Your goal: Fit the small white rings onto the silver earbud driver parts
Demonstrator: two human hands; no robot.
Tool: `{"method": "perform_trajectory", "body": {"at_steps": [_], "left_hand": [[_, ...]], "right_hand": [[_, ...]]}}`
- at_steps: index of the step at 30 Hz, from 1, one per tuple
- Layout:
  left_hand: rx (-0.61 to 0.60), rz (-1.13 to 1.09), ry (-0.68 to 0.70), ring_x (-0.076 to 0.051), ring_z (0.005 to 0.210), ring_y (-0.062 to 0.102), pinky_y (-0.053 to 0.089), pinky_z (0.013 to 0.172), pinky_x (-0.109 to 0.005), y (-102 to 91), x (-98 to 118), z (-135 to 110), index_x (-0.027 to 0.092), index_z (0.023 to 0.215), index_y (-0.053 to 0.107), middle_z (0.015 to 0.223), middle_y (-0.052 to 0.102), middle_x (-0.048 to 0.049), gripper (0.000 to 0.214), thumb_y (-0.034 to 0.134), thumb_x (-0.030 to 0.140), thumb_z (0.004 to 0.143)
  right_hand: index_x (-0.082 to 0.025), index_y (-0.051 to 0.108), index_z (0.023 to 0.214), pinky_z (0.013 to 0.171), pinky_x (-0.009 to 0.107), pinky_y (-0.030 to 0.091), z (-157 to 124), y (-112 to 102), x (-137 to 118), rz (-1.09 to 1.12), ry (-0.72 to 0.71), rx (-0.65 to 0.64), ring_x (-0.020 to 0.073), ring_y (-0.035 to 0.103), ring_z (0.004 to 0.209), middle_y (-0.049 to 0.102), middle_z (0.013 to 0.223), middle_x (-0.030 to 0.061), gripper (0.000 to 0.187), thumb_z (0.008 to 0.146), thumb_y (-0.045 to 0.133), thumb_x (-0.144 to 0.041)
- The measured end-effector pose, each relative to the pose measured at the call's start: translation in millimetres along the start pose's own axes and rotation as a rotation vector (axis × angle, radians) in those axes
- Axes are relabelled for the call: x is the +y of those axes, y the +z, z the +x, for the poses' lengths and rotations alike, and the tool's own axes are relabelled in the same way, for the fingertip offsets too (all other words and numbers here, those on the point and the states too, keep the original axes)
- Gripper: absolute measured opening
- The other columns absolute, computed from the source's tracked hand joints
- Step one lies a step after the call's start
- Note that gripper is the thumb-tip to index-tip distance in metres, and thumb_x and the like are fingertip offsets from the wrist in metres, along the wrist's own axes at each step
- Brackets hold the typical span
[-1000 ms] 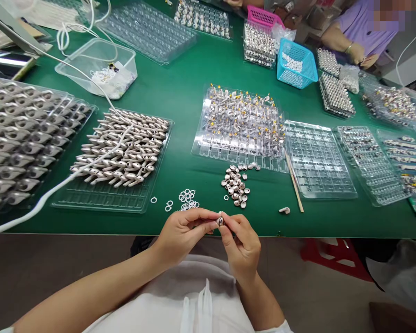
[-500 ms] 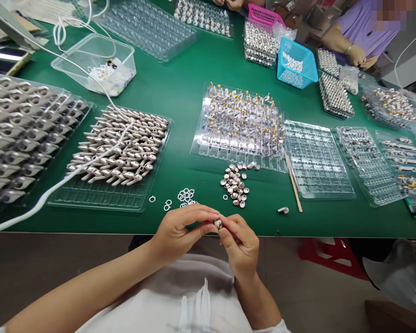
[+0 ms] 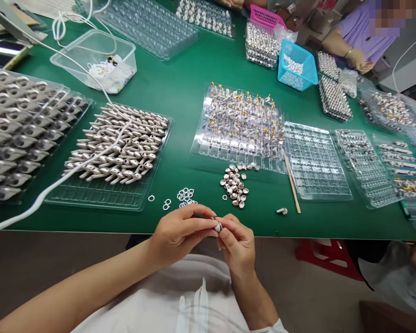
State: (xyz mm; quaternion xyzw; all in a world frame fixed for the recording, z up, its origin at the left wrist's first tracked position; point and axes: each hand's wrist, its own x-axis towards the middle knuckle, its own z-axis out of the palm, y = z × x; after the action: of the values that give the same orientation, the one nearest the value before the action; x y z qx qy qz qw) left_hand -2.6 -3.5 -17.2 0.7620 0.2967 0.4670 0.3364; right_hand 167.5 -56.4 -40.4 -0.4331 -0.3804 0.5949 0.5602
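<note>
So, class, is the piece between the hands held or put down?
Held: the fingers of the left hand and right hand pinch the piece.

Glare flecks a clear rectangular plastic tray (image 3: 319, 162) on a well-lit flat green tabletop (image 3: 173, 85) above dim grey-brown flooring (image 3: 72, 268).

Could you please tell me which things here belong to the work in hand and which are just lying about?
Seemingly in use:
- small rounded part, between left hand and right hand
- white rings, nearby
- shiny caps, nearby

Apparently just lying about:
- white cable
- pink basket
- red stool
</note>
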Motion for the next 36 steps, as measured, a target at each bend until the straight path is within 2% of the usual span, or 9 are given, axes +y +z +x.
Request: {"method": "perform_trajectory", "body": {"at_steps": [6, 12, 21, 28, 36], "left_hand": [[-0.003, 0.001, 0.013, -0.013, 0.084, 0.067, 0.060, 0.071, -0.020, 0.3, 1.4, 0.9, 0.015, 0.103, 0.069, 0.096, 0.065, -0.0076, 0.017, 0.062, 0.010, 0.088], [-0.004, 0.054, 0.018, -0.012, 0.082, 0.066, 0.059, 0.070, -0.020, -0.1, 4.7, 2.5, 0.017, 0.103, 0.068, 0.095, 0.065, -0.0069, 0.016, 0.059, 0.012, 0.091], [-0.051, 0.107, 0.062, -0.015, 0.081, 0.063, 0.058, 0.068, -0.027, -1.7, 5.0, -1.0, 0.016, 0.108, 0.066, 0.091, 0.065, -0.0095, 0.021, 0.057, 0.009, 0.090], [-0.055, 0.121, 0.102, -0.015, 0.080, 0.063, 0.056, 0.067, -0.026, -1.2, 6.0, -0.1, 0.014, 0.107, 0.066, 0.089, 0.064, -0.0095, 0.020, 0.056, 0.008, 0.090], [-0.047, 0.125, 0.101, -0.015, 0.078, 0.063, 0.056, 0.064, -0.025, -1.2, 5.8, 1.8, 0.013, 0.106, 0.065, 0.088, 0.065, -0.0098, 0.019, 0.056, 0.008, 0.090]], "right_hand": [[-0.024, 0.077, 0.097, 0.042, 0.021, 0.037, 2.6, 4.0, -4.3, 0.050, 0.067, 0.038, 0.0060, 0.046, 0.049, 0.054, 0.074, 0.0003, 0.018, 0.084, 0.069, -0.034], [-0.024, 0.077, 0.100, 0.043, 0.020, 0.036, 2.2, 3.2, -2.0, 0.073, 0.053, 0.029, 0.0058, 0.048, 0.050, 0.053, 0.074, -0.0002, 0.018, 0.084, 0.069, -0.030], [-0.025, 0.077, 0.098, 0.043, 0.020, 0.035, 2.8, 2.7, -2.7, 0.068, 0.074, 0.028, 0.0062, 0.047, 0.051, 0.052, 0.073, -0.0002, 0.018, 0.083, 0.069, -0.031], [-0.022, 0.078, 0.097, 0.043, 0.020, 0.033, 3.3, 1.0, -4.3, 0.104, 0.128, 0.027, 0.0070, 0.048, 0.054, 0.052, 0.074, 0.0011, 0.018, 0.084, 0.068, -0.030], [-0.025, 0.078, 0.096, 0.043, 0.019, 0.035, 4.1, 1.7, -5.3, 0.087, 0.124, 0.048, 0.0061, 0.047, 0.053, 0.051, 0.073, 0.0005, 0.018, 0.082, 0.071, -0.034]]}}
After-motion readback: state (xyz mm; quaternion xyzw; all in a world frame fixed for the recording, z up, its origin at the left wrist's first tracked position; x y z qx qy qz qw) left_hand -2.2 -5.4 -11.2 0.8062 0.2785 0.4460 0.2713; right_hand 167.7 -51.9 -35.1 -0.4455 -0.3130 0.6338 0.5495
